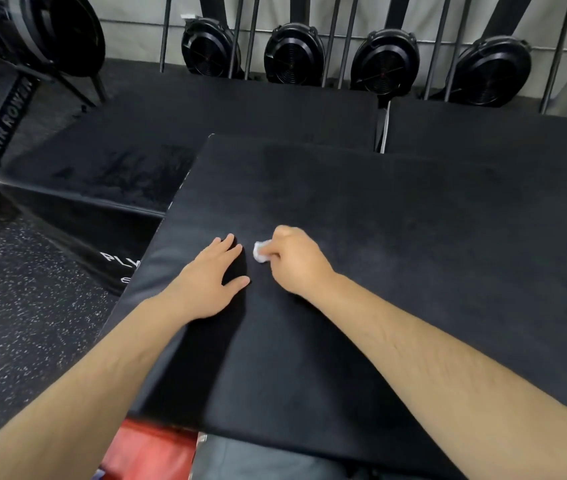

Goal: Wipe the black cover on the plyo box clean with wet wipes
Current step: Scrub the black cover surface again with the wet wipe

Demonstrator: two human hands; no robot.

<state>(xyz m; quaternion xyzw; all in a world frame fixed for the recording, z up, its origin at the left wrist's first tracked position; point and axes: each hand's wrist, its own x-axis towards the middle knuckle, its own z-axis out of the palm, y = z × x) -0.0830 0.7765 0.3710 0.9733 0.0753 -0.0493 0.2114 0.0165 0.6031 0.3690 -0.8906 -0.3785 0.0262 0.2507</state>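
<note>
Head: wipe [260, 251] pinched in right hand [296, 263]

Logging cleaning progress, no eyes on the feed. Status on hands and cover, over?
Left hand flat on black cover. Right hand grips wadded wet wipe, pressed to cover. Nothing blocking the surface.

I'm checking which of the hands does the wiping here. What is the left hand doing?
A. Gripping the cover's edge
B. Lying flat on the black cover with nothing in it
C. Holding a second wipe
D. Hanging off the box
B: the left hand lies with straight fingers flat on the black cover, holding nothing, while the right hand pinches the white wipe.
</note>
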